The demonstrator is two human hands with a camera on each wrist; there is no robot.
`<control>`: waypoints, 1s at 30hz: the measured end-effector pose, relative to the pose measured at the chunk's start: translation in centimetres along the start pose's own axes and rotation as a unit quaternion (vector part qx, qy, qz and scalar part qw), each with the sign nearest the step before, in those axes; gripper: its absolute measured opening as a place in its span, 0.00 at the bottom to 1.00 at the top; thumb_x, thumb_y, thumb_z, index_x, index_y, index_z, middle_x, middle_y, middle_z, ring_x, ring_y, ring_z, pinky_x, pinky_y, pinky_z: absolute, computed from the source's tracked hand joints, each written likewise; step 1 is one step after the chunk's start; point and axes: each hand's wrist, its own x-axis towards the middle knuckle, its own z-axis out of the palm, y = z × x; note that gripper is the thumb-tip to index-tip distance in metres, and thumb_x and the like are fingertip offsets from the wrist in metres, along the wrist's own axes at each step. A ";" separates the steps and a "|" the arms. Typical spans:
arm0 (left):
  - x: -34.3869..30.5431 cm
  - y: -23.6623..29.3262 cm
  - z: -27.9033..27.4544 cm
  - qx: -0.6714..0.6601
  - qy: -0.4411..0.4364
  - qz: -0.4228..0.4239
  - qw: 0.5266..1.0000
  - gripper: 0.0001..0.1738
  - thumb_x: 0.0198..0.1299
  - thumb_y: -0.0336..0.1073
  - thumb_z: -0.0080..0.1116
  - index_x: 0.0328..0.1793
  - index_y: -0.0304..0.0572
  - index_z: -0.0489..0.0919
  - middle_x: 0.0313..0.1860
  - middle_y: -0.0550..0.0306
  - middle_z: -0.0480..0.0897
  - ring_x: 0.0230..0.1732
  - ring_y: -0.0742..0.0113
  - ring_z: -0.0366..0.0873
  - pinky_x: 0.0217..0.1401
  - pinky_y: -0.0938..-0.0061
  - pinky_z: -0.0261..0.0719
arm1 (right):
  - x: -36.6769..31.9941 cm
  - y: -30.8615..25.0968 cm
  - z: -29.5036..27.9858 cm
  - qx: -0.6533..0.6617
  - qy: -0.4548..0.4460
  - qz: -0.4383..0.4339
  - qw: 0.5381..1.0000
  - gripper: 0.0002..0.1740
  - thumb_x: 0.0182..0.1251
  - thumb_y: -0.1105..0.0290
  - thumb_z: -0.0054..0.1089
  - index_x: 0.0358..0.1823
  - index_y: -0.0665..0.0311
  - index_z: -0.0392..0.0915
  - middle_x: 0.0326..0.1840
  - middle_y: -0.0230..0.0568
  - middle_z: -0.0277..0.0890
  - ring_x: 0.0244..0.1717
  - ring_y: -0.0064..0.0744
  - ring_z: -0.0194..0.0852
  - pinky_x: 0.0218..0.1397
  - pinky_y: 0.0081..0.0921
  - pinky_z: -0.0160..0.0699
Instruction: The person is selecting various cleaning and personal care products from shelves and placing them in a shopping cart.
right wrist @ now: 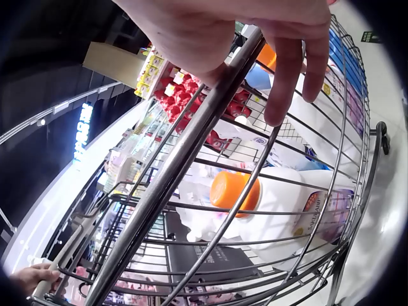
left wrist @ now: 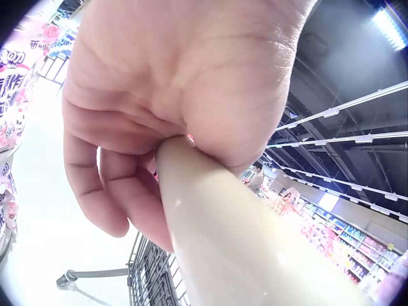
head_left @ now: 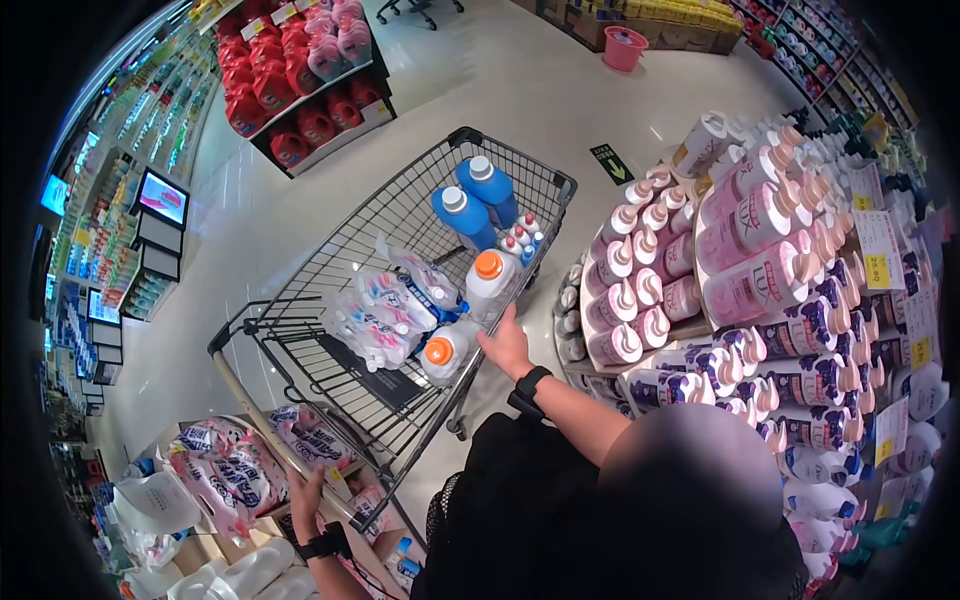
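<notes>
The shopping cart (head_left: 395, 388) is standing on the pale floor (head_left: 510, 90), showing a dark wire basket, a smooth cream handle (left wrist: 217, 217) and a black lettered panel (right wrist: 197, 255). The left hand (head_left: 305, 500) is curling round the handle; the right hand (head_left: 508, 350) is gripping the side rim (right wrist: 193, 140). Blue bottles (head_left: 465, 222), orange-capped white bottles (head_left: 486, 285) and plastic-wrapped packs (head_left: 375, 315), contents hard to make out, are sitting inside.

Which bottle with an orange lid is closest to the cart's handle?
The lower orange-lidded bottle in the head view; the upper orange-lidded bottle sits farther from the handle, nearer the two blue bottles.
</notes>
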 end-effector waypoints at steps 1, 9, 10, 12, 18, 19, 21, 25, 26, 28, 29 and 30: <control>0.6 2.2 0.2 0.011 -0.008 -0.016 1.000 0.27 0.60 0.33 0.62 0.61 0.33 0.65 0.42 0.57 0.73 0.38 0.70 0.71 0.41 0.75 0.74 | 0.7 0.2 0.2 -0.005 0.006 -0.004 1.000 0.52 0.52 0.60 0.65 0.70 0.84 0.46 0.39 0.69 0.79 0.42 0.66 0.79 0.50 0.48 0.78; 8.5 4.3 0.8 0.027 -0.007 0.045 0.999 0.25 0.59 0.32 0.61 0.60 0.33 0.66 0.43 0.55 0.74 0.40 0.69 0.72 0.44 0.75 0.74 | 5.9 -0.3 0.9 0.004 0.037 -0.002 0.999 0.52 0.53 0.59 0.67 0.70 0.82 0.47 0.36 0.68 0.79 0.40 0.66 0.79 0.45 0.49 0.79; 7.6 3.9 0.1 0.047 -0.011 0.018 0.999 0.26 0.59 0.32 0.61 0.61 0.32 0.65 0.45 0.54 0.74 0.42 0.68 0.72 0.46 0.75 0.74 | 5.5 -0.3 1.4 0.003 0.022 -0.002 1.000 0.52 0.53 0.59 0.67 0.70 0.82 0.47 0.36 0.68 0.79 0.40 0.66 0.79 0.45 0.49 0.79; 10.1 4.7 0.2 0.065 -0.034 0.010 0.997 0.27 0.59 0.32 0.61 0.62 0.32 0.65 0.46 0.53 0.74 0.44 0.67 0.72 0.49 0.74 0.74 | 6.9 -0.9 1.1 0.018 0.027 0.003 0.999 0.51 0.53 0.60 0.66 0.70 0.82 0.47 0.36 0.68 0.79 0.40 0.65 0.80 0.45 0.49 0.79; 14.6 5.8 0.6 0.032 -0.045 0.030 0.998 0.25 0.60 0.33 0.60 0.60 0.35 0.65 0.44 0.55 0.75 0.42 0.68 0.73 0.46 0.74 0.75 | 9.7 -2.3 1.1 -0.021 0.003 0.035 0.999 0.53 0.54 0.60 0.66 0.69 0.84 0.43 0.36 0.68 0.79 0.40 0.65 0.80 0.45 0.48 0.80; 15.5 7.6 1.5 0.033 -0.030 0.095 0.995 0.25 0.60 0.32 0.60 0.61 0.35 0.64 0.41 0.55 0.76 0.38 0.69 0.74 0.42 0.74 0.76 | 10.4 -2.5 1.1 -0.035 0.002 0.041 0.999 0.53 0.55 0.59 0.66 0.69 0.85 0.42 0.38 0.68 0.79 0.41 0.65 0.80 0.45 0.47 0.80; 17.4 10.1 1.7 0.034 -0.059 0.052 0.996 0.26 0.60 0.31 0.60 0.61 0.35 0.62 0.38 0.54 0.76 0.33 0.67 0.76 0.37 0.72 0.77 | 11.9 -2.8 0.9 -0.030 0.015 0.049 0.998 0.53 0.55 0.59 0.66 0.69 0.85 0.43 0.38 0.69 0.79 0.41 0.64 0.80 0.45 0.47 0.80; 19.7 10.9 1.3 0.088 -0.079 0.019 0.993 0.27 0.59 0.31 0.59 0.61 0.33 0.62 0.36 0.52 0.76 0.32 0.67 0.76 0.35 0.72 0.76 | 13.5 -2.9 1.6 -0.013 0.012 0.063 0.998 0.53 0.55 0.59 0.66 0.69 0.85 0.42 0.38 0.68 0.79 0.42 0.64 0.80 0.46 0.47 0.80; 20.9 11.4 1.4 0.089 -0.087 0.028 0.992 0.27 0.59 0.31 0.59 0.61 0.33 0.62 0.36 0.52 0.76 0.32 0.67 0.76 0.35 0.72 0.76 | 14.2 -3.0 1.5 -0.008 0.021 0.066 0.998 0.53 0.55 0.59 0.66 0.69 0.85 0.42 0.38 0.68 0.79 0.42 0.64 0.80 0.46 0.47 0.80; 23.3 12.8 2.0 0.074 -0.092 0.009 0.993 0.28 0.59 0.31 0.59 0.62 0.30 0.61 0.36 0.51 0.76 0.30 0.65 0.76 0.34 0.70 0.76 | 15.6 -3.3 1.4 0.000 0.035 0.071 0.997 0.53 0.55 0.59 0.66 0.69 0.84 0.43 0.38 0.69 0.79 0.42 0.65 0.80 0.46 0.47 0.80; 24.4 13.2 2.4 0.075 -0.106 0.020 0.991 0.28 0.59 0.31 0.59 0.62 0.30 0.61 0.36 0.51 0.76 0.30 0.65 0.76 0.34 0.70 0.76 | 16.3 -3.4 1.3 0.006 0.036 0.069 0.997 0.52 0.55 0.59 0.65 0.68 0.84 0.43 0.38 0.69 0.79 0.42 0.65 0.80 0.46 0.48 0.80; 25.5 13.5 2.6 0.096 -0.093 0.025 0.991 0.30 0.58 0.32 0.59 0.63 0.29 0.60 0.35 0.50 0.76 0.29 0.64 0.76 0.33 0.70 0.76 | 17.0 -3.8 1.1 0.007 0.053 0.075 0.996 0.52 0.55 0.59 0.65 0.68 0.84 0.43 0.38 0.69 0.79 0.42 0.65 0.80 0.46 0.48 0.80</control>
